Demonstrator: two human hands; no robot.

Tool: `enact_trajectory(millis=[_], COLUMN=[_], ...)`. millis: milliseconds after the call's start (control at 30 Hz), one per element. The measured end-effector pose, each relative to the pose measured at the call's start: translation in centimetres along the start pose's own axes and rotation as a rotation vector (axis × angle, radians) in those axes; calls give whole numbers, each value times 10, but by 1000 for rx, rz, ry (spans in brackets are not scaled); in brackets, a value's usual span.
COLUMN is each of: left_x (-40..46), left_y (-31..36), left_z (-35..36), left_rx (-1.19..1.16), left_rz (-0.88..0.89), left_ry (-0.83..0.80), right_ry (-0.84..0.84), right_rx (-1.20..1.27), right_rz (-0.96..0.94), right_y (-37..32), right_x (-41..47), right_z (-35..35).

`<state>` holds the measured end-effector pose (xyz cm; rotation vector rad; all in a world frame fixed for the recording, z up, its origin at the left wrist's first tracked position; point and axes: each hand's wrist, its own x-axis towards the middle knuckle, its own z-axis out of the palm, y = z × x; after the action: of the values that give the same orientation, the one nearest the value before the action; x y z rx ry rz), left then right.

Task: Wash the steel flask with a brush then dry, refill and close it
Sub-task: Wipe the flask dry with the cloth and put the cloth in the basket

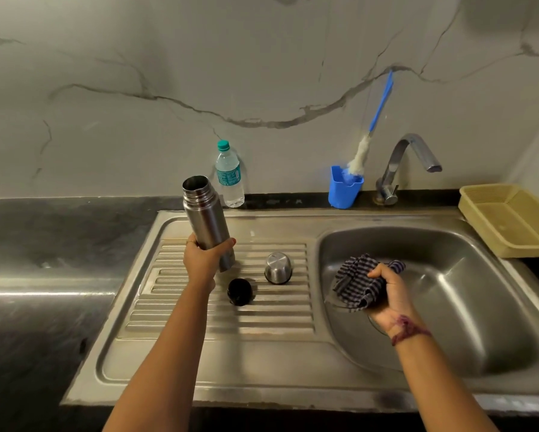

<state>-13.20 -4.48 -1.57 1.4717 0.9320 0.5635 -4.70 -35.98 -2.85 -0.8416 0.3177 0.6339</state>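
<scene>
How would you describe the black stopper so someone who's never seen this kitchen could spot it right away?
Start at the steel sink and move left onto its ribbed drainboard. Two small pieces sit there: a shiny steel cup upside down and, nearer the left forearm, the stopper. It is the only black, dull piece among all the steel.

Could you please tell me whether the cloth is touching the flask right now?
Apart. The head view shows the cloth in the right hand over the sink, well clear of the flask.
</scene>
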Motion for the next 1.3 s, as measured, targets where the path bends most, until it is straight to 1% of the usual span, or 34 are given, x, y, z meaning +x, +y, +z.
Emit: enact_trajectory(millis=[267,967,1200,1300], left_x=[14,21,20,9], left_y=[-10,-19,-24,-29], left_z=[1,3,-2,-8], left_rx=[15,8,46,95], left_rz=[-20,-41,-50,-83], left_ry=[1,-26,-84,-41], right_ry=[106,142,126,125], right_rx=[19,51,55,69], right_rz=[-11,14,13,16], right_y=[8,14,16,16], right_x=[6,11,10,9], right_z=[0,4,3,2])
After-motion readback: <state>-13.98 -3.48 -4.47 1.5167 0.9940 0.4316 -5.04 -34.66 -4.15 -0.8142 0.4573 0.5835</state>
